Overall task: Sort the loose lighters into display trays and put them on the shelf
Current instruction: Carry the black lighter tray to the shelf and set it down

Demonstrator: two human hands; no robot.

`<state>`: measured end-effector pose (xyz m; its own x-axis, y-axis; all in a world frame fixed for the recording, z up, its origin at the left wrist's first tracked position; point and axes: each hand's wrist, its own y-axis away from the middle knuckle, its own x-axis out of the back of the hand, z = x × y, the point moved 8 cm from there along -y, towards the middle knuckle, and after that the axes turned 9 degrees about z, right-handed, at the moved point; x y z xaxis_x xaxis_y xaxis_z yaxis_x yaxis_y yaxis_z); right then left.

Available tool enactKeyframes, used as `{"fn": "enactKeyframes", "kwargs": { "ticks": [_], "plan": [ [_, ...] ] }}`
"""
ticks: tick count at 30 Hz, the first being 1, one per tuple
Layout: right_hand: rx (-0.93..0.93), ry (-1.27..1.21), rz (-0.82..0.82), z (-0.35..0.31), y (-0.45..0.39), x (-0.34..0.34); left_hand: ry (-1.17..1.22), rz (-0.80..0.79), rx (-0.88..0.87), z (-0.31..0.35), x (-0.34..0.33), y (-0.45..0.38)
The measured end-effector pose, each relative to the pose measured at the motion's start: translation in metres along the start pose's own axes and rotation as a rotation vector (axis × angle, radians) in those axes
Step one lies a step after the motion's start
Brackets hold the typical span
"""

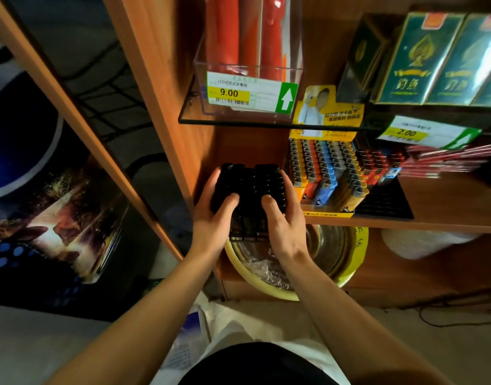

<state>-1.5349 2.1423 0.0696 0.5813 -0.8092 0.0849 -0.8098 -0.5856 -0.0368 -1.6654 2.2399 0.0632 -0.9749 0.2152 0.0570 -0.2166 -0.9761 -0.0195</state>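
Left hand [211, 218] & right hand [284, 218] each clamp side of black tray of lighters [250, 187], thumbs on top, tray half over shelf [447, 218] edge. Risks: front end tips down; shove too far right knocks yellow tray [326, 173] alongside.

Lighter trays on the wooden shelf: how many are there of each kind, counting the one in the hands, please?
Tray of black lighters, held by the left hand and right hand: 1
Yellow tray of coloured lighters: 1
Black tray, mostly unfilled, with red lighters at its back: 1
Total: 3
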Motion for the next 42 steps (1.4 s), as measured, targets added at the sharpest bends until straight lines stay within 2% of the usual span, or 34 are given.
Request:
{"fn": "enactKeyframes", "kwargs": {
  "ticks": [10,22,27,42],
  "plan": [
    [0.016,0.075,0.019,0.004,-0.013,-0.008,-0.017,0.069,0.035,-0.011,-0.007,-0.014],
    [0.012,0.187,0.043,0.007,-0.028,-0.014,-0.017,0.143,-0.023,-0.007,-0.014,-0.026],
    [0.072,0.254,0.079,0.0,-0.018,-0.009,-0.05,0.123,-0.044,-0.012,-0.014,-0.03],
    [0.171,0.412,-0.005,-0.005,-0.004,0.001,-0.167,0.07,0.004,-0.01,-0.011,-0.022]
  ]
}}
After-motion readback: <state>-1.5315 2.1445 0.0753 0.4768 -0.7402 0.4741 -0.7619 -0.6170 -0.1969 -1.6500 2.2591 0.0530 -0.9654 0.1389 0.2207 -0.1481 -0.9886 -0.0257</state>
